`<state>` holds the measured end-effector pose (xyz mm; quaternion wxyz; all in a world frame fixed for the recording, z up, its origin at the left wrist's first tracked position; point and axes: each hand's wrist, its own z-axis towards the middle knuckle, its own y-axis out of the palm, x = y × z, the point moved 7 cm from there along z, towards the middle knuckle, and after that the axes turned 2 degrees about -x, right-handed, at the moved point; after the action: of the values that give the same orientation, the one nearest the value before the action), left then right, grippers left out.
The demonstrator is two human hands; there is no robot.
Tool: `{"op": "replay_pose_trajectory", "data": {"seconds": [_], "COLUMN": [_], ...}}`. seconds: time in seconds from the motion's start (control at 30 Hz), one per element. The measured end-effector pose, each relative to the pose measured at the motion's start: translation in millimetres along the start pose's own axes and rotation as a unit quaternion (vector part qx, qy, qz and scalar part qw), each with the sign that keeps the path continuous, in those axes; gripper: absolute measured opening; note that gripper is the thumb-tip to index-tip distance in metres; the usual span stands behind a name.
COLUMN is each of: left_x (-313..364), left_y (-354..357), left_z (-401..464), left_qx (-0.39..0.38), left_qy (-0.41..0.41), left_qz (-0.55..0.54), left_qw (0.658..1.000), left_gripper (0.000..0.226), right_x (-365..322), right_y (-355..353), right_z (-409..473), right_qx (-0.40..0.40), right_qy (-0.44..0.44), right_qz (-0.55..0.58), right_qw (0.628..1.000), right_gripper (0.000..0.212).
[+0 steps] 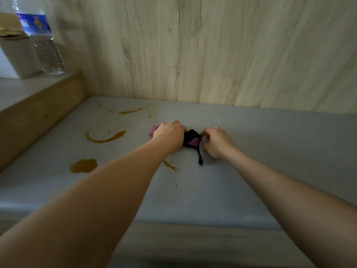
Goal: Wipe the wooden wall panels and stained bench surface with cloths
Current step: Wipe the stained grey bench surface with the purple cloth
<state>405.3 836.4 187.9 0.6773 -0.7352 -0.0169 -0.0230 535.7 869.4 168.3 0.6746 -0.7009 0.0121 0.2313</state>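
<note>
Pink-and-black cloth on stained bench, apparently under both hands.

Head view looks down, close over the bench, facing the wall.

Cloth on bench, between hands.

The left hand hides most of the crumpled pink-and-black cloth, whose far edge cannot be made out; the clear plastic water bottle with a blue label and the pale cardboard box behind it are cut off by the frame's top-left edges and blurred, the label unreadable.
</note>
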Motion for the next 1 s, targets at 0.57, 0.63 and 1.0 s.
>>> {"op": "replay_pose_trajectory", "data": {"seconds": [0.57,0.63,1.0], "left_x": [-6,-8,11], "left_y": [9,9,9], "left_z": [-67,-60,-82], "left_qx": [-0.052,-0.039,-0.03], "left_qy": [0.076,0.039,-0.039], "left_qz": [0.001,-0.011,-0.028], "left_qw": [0.996,0.998,0.998], "left_gripper": [0.034,0.033,0.036], "right_x": [-2,-3,6], "right_y": [2,1,-5], "right_z": [-14,-15,-61], "right_qx": [-0.04,-0.037,-0.042], "right_qy": [0.027,0.02,-0.064], "right_qz": [-0.003,-0.004,-0.008], "right_qw": [0.999,0.999,0.997], "right_gripper": [0.04,0.039,0.036]}}
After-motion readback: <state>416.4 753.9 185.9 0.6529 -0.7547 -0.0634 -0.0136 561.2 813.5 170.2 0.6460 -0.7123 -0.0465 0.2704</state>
